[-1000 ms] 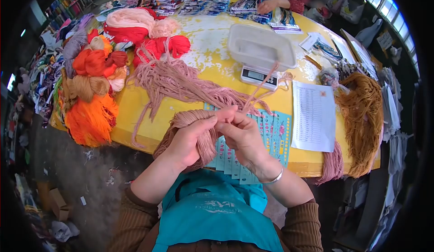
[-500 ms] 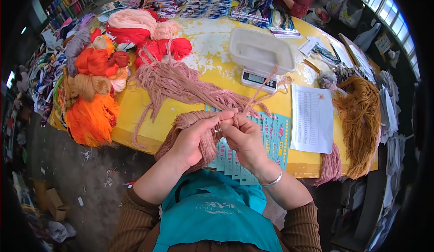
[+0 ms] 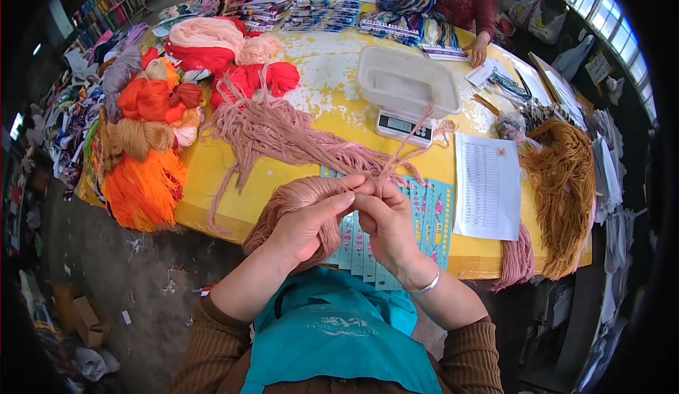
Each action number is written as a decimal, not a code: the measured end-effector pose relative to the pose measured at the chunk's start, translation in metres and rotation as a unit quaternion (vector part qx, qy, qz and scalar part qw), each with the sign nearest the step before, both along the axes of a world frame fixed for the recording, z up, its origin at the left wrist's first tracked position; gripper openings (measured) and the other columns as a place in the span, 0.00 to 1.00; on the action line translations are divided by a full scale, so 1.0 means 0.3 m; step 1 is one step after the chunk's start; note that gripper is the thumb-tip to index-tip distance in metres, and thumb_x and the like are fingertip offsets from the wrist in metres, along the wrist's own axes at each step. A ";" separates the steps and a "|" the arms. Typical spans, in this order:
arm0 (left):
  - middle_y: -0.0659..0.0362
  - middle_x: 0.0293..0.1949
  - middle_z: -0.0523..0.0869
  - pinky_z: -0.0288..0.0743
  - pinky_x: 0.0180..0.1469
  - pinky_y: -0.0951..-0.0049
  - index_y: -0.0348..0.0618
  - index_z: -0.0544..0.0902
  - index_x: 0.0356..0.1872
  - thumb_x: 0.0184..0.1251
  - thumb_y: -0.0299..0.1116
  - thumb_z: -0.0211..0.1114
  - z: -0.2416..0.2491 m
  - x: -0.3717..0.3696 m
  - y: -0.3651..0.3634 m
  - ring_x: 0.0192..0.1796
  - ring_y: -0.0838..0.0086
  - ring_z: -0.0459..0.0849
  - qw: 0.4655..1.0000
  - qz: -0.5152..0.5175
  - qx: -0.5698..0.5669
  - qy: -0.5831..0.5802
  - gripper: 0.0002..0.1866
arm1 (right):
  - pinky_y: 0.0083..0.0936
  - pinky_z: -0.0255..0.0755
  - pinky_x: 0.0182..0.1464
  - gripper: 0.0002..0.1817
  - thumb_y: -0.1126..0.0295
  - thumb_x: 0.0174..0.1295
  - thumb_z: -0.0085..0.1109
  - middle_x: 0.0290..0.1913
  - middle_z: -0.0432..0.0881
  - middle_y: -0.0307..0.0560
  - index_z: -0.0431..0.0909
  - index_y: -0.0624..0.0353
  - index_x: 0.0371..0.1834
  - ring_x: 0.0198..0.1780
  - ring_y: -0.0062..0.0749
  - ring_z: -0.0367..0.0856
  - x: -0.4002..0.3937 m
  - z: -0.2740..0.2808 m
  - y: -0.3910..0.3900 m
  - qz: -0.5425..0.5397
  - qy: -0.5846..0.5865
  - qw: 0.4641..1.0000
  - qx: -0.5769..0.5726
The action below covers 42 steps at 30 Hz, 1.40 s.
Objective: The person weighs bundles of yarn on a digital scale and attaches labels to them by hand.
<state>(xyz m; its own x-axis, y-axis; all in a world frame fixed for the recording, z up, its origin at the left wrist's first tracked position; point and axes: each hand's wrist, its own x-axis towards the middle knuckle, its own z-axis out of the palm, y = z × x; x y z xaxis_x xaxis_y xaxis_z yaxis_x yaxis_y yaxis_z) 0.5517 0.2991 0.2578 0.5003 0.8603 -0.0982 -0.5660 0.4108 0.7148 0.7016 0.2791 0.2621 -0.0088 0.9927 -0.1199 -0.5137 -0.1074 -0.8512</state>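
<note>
A thick hank of dusty-pink thread (image 3: 288, 209) hangs at the table's front edge. My left hand (image 3: 311, 226) is closed over its right side, thumb and fingertips pinched near the strands. Close beside it, my right hand (image 3: 385, 218) pinches pink strands that rise from the fingers toward the scale; the fingertips of both hands meet. Loose pink thread (image 3: 283, 132) spreads across the table behind my hands. Under my right hand lie fanned turquoise cards (image 3: 431, 217) with punched holes and printed flowers.
A clear plastic tub (image 3: 409, 79) sits on a digital scale (image 3: 403, 128). A printed sheet (image 3: 488, 185) and brown thread (image 3: 562, 189) lie right. Orange and red hanks (image 3: 152, 97) are piled left. Across the table, a co-worker's hand (image 3: 479, 49) rests near stacked thread cards (image 3: 322, 8).
My fingertips have come closer together over the strands, and my left thumb has shifted right. The co-worker's arm has moved right, onto the table's edge.
</note>
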 end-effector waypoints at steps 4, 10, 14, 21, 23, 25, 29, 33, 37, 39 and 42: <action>0.52 0.58 0.81 0.69 0.66 0.64 0.35 0.81 0.55 0.70 0.27 0.58 0.001 -0.007 0.010 0.61 0.68 0.77 1.000 0.029 0.001 -0.003 0.15 | 0.10 0.48 0.20 0.02 0.77 0.62 0.59 0.29 0.78 0.30 0.80 0.57 0.33 0.20 0.08 0.60 0.005 0.005 -0.002 -0.006 0.026 1.000 0.009; 0.52 0.57 0.82 0.67 0.67 0.64 0.35 0.82 0.52 0.71 0.28 0.57 0.019 -0.008 0.014 0.63 0.68 0.75 0.999 0.026 -0.010 -0.023 0.13 | 0.10 0.55 0.23 0.03 0.76 0.65 0.57 0.35 0.82 0.37 0.79 0.61 0.39 0.23 0.10 0.67 0.023 0.002 0.003 0.033 0.023 0.999 -0.010; 0.52 0.61 0.79 0.64 0.68 0.64 0.35 0.82 0.52 0.70 0.30 0.57 0.005 -0.015 0.020 0.67 0.69 0.71 1.000 0.005 -0.002 -0.021 0.15 | 0.15 0.69 0.37 0.03 0.77 0.65 0.58 0.33 0.82 0.38 0.80 0.62 0.40 0.33 0.17 0.79 0.007 0.030 -0.001 0.040 -0.064 0.997 0.015; 0.54 0.59 0.80 0.64 0.68 0.65 0.35 0.82 0.52 0.69 0.30 0.57 0.009 -0.013 0.016 0.65 0.70 0.73 1.000 0.013 -0.025 -0.006 0.15 | 0.16 0.70 0.36 0.02 0.77 0.63 0.60 0.35 0.82 0.35 0.81 0.60 0.36 0.32 0.16 0.78 0.007 0.006 0.004 0.027 -0.044 0.998 0.037; 0.48 0.58 0.81 0.69 0.64 0.64 0.33 0.83 0.51 0.68 0.27 0.58 0.014 -0.009 0.014 0.60 0.67 0.78 0.998 0.039 -0.051 -0.007 0.14 | 0.14 0.65 0.31 0.02 0.78 0.62 0.60 0.34 0.82 0.35 0.82 0.59 0.35 0.29 0.13 0.74 0.024 -0.006 0.006 0.030 -0.053 0.998 0.018; 0.49 0.57 0.82 0.70 0.64 0.64 0.33 0.83 0.51 0.69 0.27 0.58 0.017 -0.006 0.012 0.59 0.68 0.79 0.999 0.038 -0.039 -0.003 0.13 | 0.12 0.61 0.26 0.03 0.79 0.62 0.61 0.33 0.82 0.35 0.82 0.58 0.35 0.26 0.11 0.71 0.027 -0.008 0.005 0.032 -0.063 0.998 -0.001; 0.47 0.54 0.83 0.74 0.61 0.64 0.33 0.83 0.49 0.71 0.28 0.58 0.022 0.008 0.008 0.56 0.66 0.81 0.998 0.052 -0.023 0.001 0.12 | 0.11 0.50 0.22 0.03 0.78 0.61 0.60 0.30 0.81 0.32 0.81 0.57 0.33 0.21 0.10 0.62 0.027 0.005 0.003 0.020 -0.017 0.999 -0.021; 0.53 0.38 0.86 0.79 0.51 0.64 0.36 0.82 0.41 0.71 0.33 0.60 0.042 -0.038 0.020 0.42 0.68 0.85 0.998 0.051 -0.002 0.042 0.10 | 0.11 0.50 0.21 0.03 0.72 0.62 0.57 0.25 0.74 0.30 0.77 0.56 0.37 0.21 0.10 0.63 0.158 0.055 0.024 0.166 0.058 0.982 -0.072; 0.67 0.14 0.68 0.68 0.19 0.76 0.38 0.79 0.40 0.73 0.38 0.55 -0.017 -0.265 0.104 0.14 0.80 0.68 0.997 0.009 -0.017 -0.080 0.12 | 0.12 0.55 0.24 0.01 0.71 0.60 0.61 0.27 0.75 0.28 0.80 0.54 0.31 0.24 0.10 0.65 0.430 0.181 0.036 -0.005 -0.327 0.945 0.008; 0.70 0.14 0.63 0.61 0.16 0.78 0.40 0.78 0.39 0.77 0.38 0.49 -0.012 -0.408 0.136 0.13 0.83 0.63 0.971 0.006 -0.030 -0.239 0.13 | 0.13 0.57 0.27 0.02 0.72 0.60 0.61 0.25 0.74 0.28 0.81 0.56 0.30 0.26 0.10 0.65 0.632 0.283 0.027 -0.110 -0.440 0.891 0.034; 0.69 0.14 0.61 0.60 0.17 0.79 0.39 0.79 0.46 0.80 0.38 0.43 0.047 -0.629 0.143 0.14 0.84 0.62 0.958 0.034 0.063 -0.278 0.17 | 0.15 0.58 0.27 0.06 0.72 0.60 0.61 0.25 0.75 0.32 0.84 0.61 0.36 0.26 0.14 0.66 0.964 0.434 -0.033 -0.270 -0.552 0.788 0.041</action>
